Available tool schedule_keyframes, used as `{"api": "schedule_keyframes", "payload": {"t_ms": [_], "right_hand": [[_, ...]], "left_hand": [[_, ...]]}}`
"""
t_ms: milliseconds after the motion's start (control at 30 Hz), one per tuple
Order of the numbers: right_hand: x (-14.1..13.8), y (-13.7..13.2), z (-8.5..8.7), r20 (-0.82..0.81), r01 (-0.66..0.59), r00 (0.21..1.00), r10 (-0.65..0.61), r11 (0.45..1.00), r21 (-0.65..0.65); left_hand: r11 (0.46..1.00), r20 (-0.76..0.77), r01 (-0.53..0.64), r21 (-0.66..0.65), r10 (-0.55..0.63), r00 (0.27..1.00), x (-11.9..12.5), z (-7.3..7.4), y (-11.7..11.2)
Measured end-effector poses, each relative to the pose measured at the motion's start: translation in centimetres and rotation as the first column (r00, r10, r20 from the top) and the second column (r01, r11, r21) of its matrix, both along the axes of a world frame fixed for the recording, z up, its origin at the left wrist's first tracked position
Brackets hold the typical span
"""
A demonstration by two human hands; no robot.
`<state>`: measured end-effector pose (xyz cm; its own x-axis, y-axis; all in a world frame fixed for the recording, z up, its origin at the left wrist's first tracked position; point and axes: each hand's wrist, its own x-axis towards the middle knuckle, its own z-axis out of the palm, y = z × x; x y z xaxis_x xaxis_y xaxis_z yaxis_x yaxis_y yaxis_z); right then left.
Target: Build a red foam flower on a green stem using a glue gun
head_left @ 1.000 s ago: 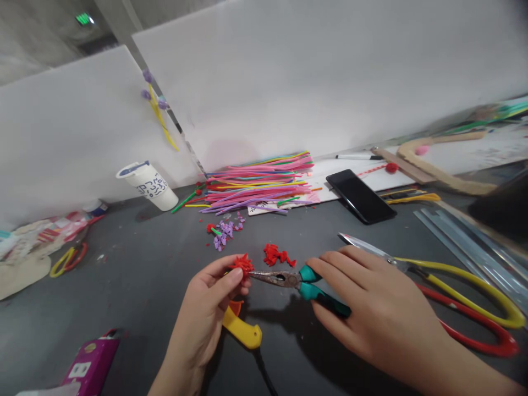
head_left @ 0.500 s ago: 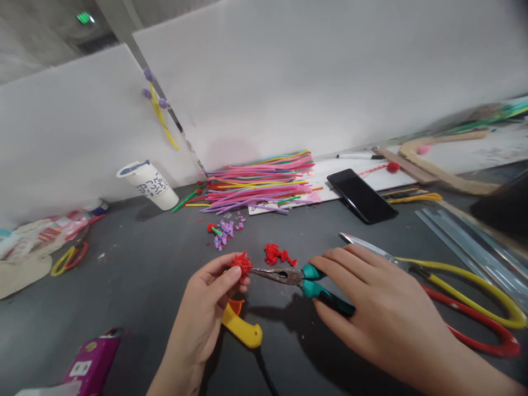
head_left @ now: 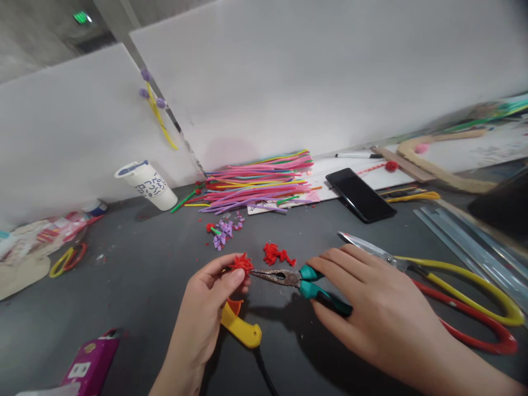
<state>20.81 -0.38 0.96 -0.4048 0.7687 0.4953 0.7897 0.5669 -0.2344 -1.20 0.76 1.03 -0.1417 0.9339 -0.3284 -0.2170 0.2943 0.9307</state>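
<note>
Between the thumb and fingers of my left hand [head_left: 210,300] is a red spiky tuft [head_left: 242,263], made of many short pieces. My right hand [head_left: 367,297] grips the teal handles of long-nosed pliers [head_left: 276,276], whose tips touch the right side of the tuft. Whether the jaws hold a piece of it is too small to tell. Just beyond the pliers lies a small heap of red pieces [head_left: 274,254]. Under my left hand is a yellow-handled tool [head_left: 241,327] with a black cord; its other end is hidden by the hand.
Large scissors [head_left: 462,269] with yellow and red handles lie right of my right hand. Farther back are a phone [head_left: 358,195], a pile of coloured sticks [head_left: 259,184], purple bits [head_left: 225,232] and a white cup [head_left: 150,187]. A magenta box [head_left: 93,363] sits front left.
Both hands keep nearly the same pose, the pliers' tips still at the red tuft. The whole view has shifted very slightly; my right hand sits a touch farther left.
</note>
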Motion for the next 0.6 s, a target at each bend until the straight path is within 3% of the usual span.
{"api": "schedule_keyframes", "payload": {"t_ms": [133,400,600], "right_hand": [[0.01,0.09,-0.05,0.018,-0.033,0.999,0.033,0.999,-0.006],[0.00,0.22,-0.06,0.055,-0.064,0.996,0.064,0.998,0.006],[-0.01,0.18,-0.19,0.092,-0.057,0.995,0.050,0.996,0.069]], "left_hand": [[1.000,-0.008,0.002,-0.001,-0.002,1.000,-0.06,0.03,0.00],[0.997,0.168,0.048,-0.057,-0.038,0.985,0.01,0.43,0.09],[0.997,0.200,0.060,-0.056,-0.047,0.979,-0.07,0.26,0.24]]}}
